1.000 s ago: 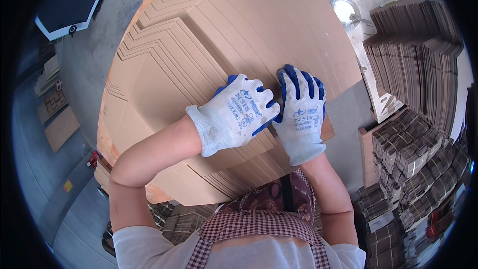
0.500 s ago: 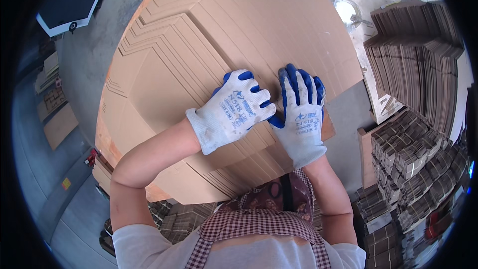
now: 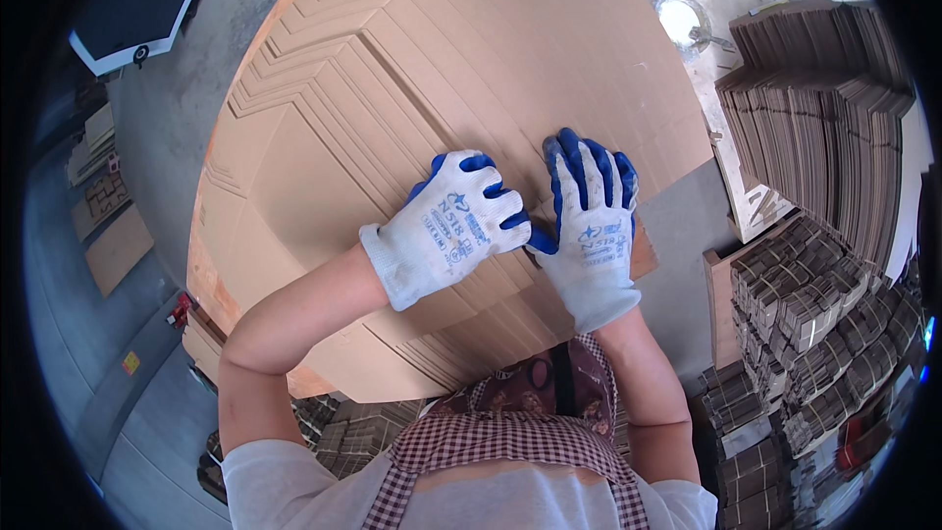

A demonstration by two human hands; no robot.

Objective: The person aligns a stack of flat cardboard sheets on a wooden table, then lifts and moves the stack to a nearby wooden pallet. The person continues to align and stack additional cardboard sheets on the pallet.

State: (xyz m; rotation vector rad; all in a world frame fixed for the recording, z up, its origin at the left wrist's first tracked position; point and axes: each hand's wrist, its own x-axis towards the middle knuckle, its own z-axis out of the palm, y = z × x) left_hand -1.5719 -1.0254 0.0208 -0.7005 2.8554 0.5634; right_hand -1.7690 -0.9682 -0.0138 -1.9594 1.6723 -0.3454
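A fanned stack of brown cardboard sheets (image 3: 549,49) lies in front of me, with stepped edges running diagonally to its left. My left hand (image 3: 446,229), in a white glove with blue palm coating, rests on these stepped edges. Its fingers are curled, and what lies under them is hidden. My right hand (image 3: 594,231), gloved the same way, lies flat on the right part of the stack with fingers stretched out. The thumb of the right hand comes close to the left hand's fingers.
An orange-brown board edge (image 3: 228,98) shows beneath the stack's left side. At the right stand a tall pile of cardboard (image 3: 814,128) and several strapped bundles (image 3: 795,285). A light wooden pallet (image 3: 726,0) lies behind. Flat cardboard pieces (image 3: 120,247) are on the floor at left.
My left hand has shifted slightly left and down. The stepped sheet edges near it have spread further apart toward the left. My right hand has barely moved.
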